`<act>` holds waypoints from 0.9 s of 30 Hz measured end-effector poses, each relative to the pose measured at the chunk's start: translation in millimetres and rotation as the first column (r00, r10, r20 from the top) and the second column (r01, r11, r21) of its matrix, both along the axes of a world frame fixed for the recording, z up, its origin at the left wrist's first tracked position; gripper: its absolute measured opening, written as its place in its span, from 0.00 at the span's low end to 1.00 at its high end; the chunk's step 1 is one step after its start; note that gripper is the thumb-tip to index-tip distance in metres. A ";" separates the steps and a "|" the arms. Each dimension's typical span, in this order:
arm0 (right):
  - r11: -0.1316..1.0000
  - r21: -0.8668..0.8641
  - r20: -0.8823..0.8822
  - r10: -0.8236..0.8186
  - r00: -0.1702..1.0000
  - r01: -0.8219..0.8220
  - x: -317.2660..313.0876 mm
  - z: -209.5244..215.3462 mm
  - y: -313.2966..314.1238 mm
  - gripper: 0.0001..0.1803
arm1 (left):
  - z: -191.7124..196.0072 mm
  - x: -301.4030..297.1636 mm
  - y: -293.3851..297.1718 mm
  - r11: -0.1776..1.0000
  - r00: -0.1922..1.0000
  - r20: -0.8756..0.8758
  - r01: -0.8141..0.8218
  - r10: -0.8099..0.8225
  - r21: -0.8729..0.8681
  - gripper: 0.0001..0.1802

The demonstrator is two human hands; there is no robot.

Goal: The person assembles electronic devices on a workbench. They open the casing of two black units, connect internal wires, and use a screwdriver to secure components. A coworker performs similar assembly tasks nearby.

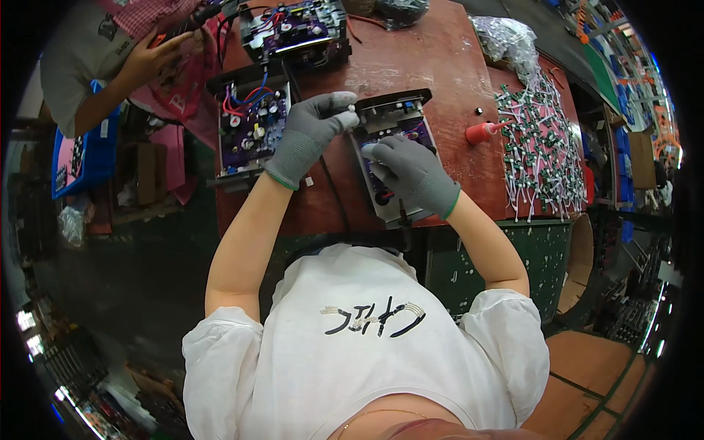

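Note:
My left hand, in a grey glove with pale fingertips, is at the left rim of an open metal-cased device. Its thumb and forefinger pinch together at a tiny whitish spot too small to name. My right hand, gloved alike, lies over the same device, its fingers curled down at the purple circuit board. What those fingertips grip, if anything, is hidden. The device's black-edged end panel stands at the far end.
Left of it sits another opened device, with a third device behind. A red bottle lies at right, near a pile of small green boards with white leads. At far left, a co-worker's hand holds a dark tool.

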State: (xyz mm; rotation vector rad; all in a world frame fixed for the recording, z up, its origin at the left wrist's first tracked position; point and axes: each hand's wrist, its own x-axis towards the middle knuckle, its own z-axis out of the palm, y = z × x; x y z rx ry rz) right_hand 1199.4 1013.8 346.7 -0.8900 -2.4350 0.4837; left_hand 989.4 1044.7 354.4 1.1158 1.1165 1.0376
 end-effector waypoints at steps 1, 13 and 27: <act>1.000 -0.017 -0.024 -0.014 1.000 0.014 0.3 0.0 2.1 0.15 | -0.8 0.4 3.3 1.000 0.998 -0.061 -0.012 0.013 0.025 0.17; 0.984 -0.053 -0.027 0.168 0.985 -0.170 10.3 -2.1 26.8 0.12 | -69.9 15.5 -49.4 0.958 0.868 0.406 -0.251 0.286 -0.138 0.08; 0.975 -0.193 -0.015 0.109 0.994 -0.110 15.1 -2.7 23.2 0.15 | -93.6 48.2 -26.4 0.895 0.870 0.221 -0.444 0.441 -0.037 0.10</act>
